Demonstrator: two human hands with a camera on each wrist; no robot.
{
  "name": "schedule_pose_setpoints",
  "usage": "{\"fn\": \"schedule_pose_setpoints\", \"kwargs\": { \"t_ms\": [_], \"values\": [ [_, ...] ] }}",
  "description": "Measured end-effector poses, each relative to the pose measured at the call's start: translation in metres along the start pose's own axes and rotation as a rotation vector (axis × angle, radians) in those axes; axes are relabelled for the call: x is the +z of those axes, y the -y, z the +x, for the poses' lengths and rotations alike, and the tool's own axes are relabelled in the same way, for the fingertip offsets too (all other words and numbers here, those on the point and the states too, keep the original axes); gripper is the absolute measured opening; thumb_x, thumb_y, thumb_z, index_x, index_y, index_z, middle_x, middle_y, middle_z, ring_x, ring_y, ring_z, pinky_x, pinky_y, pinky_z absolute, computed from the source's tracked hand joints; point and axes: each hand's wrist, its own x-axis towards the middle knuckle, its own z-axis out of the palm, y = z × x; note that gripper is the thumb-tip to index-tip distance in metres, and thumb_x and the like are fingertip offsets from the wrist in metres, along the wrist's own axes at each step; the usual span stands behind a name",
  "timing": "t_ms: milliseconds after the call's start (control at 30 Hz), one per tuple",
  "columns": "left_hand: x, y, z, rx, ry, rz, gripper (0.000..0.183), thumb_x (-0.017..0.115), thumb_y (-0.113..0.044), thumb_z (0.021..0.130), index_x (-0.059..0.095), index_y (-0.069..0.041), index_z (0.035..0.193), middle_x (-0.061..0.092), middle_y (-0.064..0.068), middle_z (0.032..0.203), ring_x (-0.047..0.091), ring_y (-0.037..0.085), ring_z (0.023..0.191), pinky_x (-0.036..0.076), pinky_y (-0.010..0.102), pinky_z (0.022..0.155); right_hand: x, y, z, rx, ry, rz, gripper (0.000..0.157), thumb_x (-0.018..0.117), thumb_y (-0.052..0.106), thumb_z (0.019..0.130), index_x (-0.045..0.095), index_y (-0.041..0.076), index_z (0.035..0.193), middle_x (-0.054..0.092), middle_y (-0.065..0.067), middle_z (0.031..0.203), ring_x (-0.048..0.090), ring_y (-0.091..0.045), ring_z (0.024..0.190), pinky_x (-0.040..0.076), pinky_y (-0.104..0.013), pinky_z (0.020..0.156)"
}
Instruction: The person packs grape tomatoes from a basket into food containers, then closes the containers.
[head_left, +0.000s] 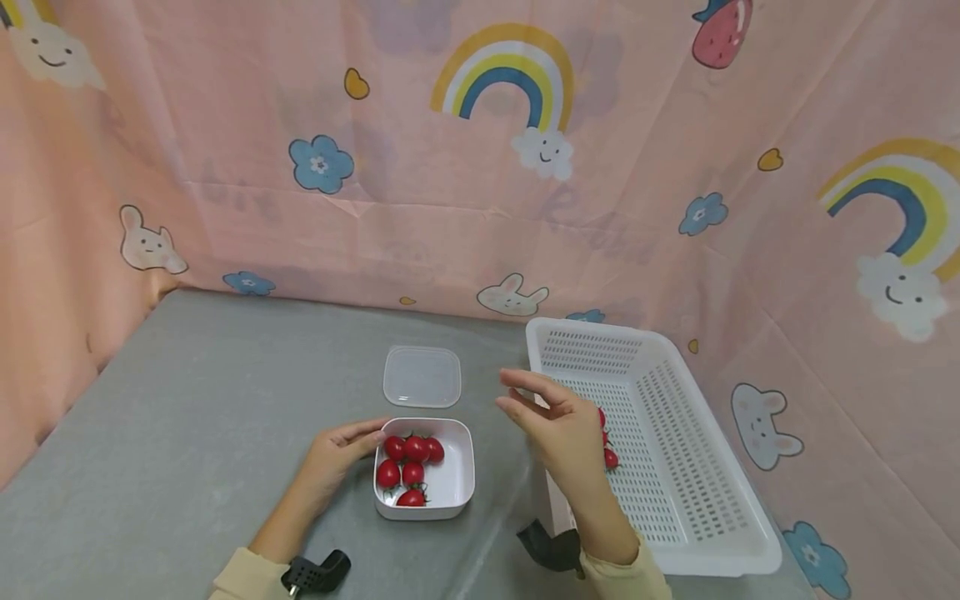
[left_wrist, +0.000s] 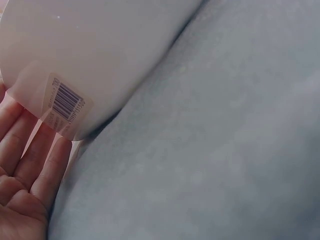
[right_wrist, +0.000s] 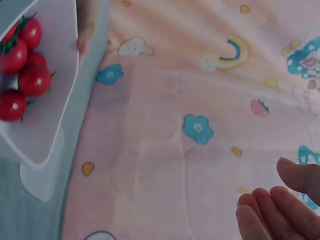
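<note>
The person's bare left hand (head_left: 337,462) and right hand (head_left: 566,425) emerge from a pale yellow left sleeve (head_left: 242,577) and matching right sleeve (head_left: 630,577), beside a dotted black left wrist piece (head_left: 318,573) with a small silvery pin (head_left: 293,591) and a curved black right wrist piece (head_left: 549,547).

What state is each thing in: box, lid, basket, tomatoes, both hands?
Box: upright, uncovered, bare space inside
Lid: off, lying flat beyond the box
Basket: upright, open-topped
Left hand: fingers against the box's outside
Right hand: nothing seen in it, thumb and fingertips apart
Tomatoes in the box: red, six showing in the head view
Tomatoes in the basket: red, partly hidden by the right hand
</note>
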Motion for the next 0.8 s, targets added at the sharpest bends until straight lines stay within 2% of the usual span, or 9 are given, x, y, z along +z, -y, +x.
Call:
{"fn": "schedule_pose_setpoints", "kwargs": {
  "t_ms": [133, 233, 267, 333, 367, 467, 567, 700, 800],
  "values": [
    [0.001, 0.0, 0.0, 0.002, 0.001, -0.01, 0.038, 0.071, -0.016, 0.092, 0.067, 0.003, 0.124, 0.072, 0.009, 0.121, 0.064, -0.004, 0.1, 0.05, 0.019, 0.089, -0.017, -0.003, 0.008, 0.056, -0.029, -0.068, 0.031, 0.077, 0.001, 0.083, 0.073, -0.001, 0.113, 0.073, -0.009, 0.116, 0.071, -0.003, 0.101, 0.055, -0.015, 0.07],
    [0.001, 0.0, 0.0, 0.004, 0.003, -0.015, 0.038, 0.07, -0.016, 0.092, 0.067, 0.003, 0.124, 0.073, 0.007, 0.119, 0.065, -0.004, 0.1, 0.051, 0.018, 0.088, -0.031, -0.006, 0.016, 0.106, -0.04, -0.123, 0.032, 0.078, 0.009, 0.085, 0.073, 0.003, 0.116, 0.073, -0.006, 0.12, 0.07, -0.004, 0.104, 0.054, -0.013, 0.069],
    [0.001, -0.001, 0.0, 0.005, 0.003, -0.016, 0.038, 0.07, -0.016, 0.092, 0.067, 0.003, 0.124, 0.073, 0.006, 0.119, 0.065, -0.004, 0.1, 0.052, 0.019, 0.087, -0.036, -0.007, 0.018, 0.119, -0.04, -0.151, 0.032, 0.079, 0.013, 0.085, 0.074, 0.005, 0.116, 0.072, -0.005, 0.121, 0.07, -0.005, 0.106, 0.054, -0.014, 0.071],
    [0.002, -0.001, 0.0, 0.007, 0.001, -0.016, 0.038, 0.07, -0.016, 0.092, 0.067, 0.004, 0.124, 0.074, 0.005, 0.118, 0.065, -0.004, 0.099, 0.052, 0.018, 0.087, -0.045, -0.01, 0.024, 0.144, -0.038, -0.185, 0.033, 0.078, 0.017, 0.087, 0.073, 0.007, 0.118, 0.071, -0.007, 0.125, 0.069, -0.008, 0.109, 0.056, -0.019, 0.084],
    [0.001, -0.001, -0.001, 0.006, 0.0, -0.016, 0.038, 0.071, -0.016, 0.092, 0.067, 0.003, 0.124, 0.074, 0.005, 0.118, 0.065, -0.004, 0.1, 0.052, 0.018, 0.087, -0.049, -0.012, 0.027, 0.153, -0.037, -0.195, 0.034, 0.077, 0.019, 0.088, 0.072, 0.007, 0.12, 0.07, -0.008, 0.126, 0.068, -0.009, 0.112, 0.054, -0.024, 0.095],
    [0.001, -0.001, 0.0, 0.006, -0.003, -0.017, 0.038, 0.071, -0.016, 0.092, 0.067, 0.003, 0.124, 0.073, 0.007, 0.119, 0.065, -0.004, 0.1, 0.052, 0.019, 0.087, -0.06, -0.021, 0.035, 0.189, -0.051, -0.236, 0.037, 0.074, 0.024, 0.09, 0.071, 0.008, 0.123, 0.069, -0.008, 0.129, 0.063, -0.009, 0.118, 0.045, -0.035, 0.109],
    [0.001, 0.0, 0.0, -0.002, -0.004, -0.011, 0.038, 0.071, -0.017, 0.091, 0.068, 0.002, 0.124, 0.072, 0.01, 0.122, 0.065, -0.004, 0.1, 0.052, 0.019, 0.087, -0.07, -0.035, 0.042, 0.216, -0.081, -0.259, 0.038, 0.073, 0.027, 0.092, 0.07, 0.008, 0.124, 0.069, -0.009, 0.129, 0.061, -0.01, 0.118, 0.042, -0.041, 0.112],
    [0.002, 0.0, -0.001, -0.006, -0.002, -0.004, 0.038, 0.072, -0.018, 0.091, 0.068, 0.001, 0.124, 0.07, 0.013, 0.124, 0.065, -0.003, 0.101, 0.051, 0.019, 0.088, -0.081, -0.052, 0.05, 0.256, -0.095, -0.292, 0.039, 0.071, 0.029, 0.093, 0.069, 0.008, 0.126, 0.069, -0.011, 0.129, 0.062, -0.005, 0.11, 0.046, -0.037, 0.106],
    [0.002, -0.001, -0.001, -0.005, -0.006, -0.009, 0.038, 0.071, -0.018, 0.091, 0.068, 0.001, 0.124, 0.07, 0.014, 0.125, 0.065, -0.003, 0.101, 0.051, 0.019, 0.088, -0.089, -0.059, 0.057, 0.287, -0.079, -0.314, 0.042, 0.07, 0.032, 0.093, 0.067, 0.007, 0.128, 0.067, -0.012, 0.131, 0.061, -0.006, 0.111, 0.045, -0.037, 0.106]
  ]
}}
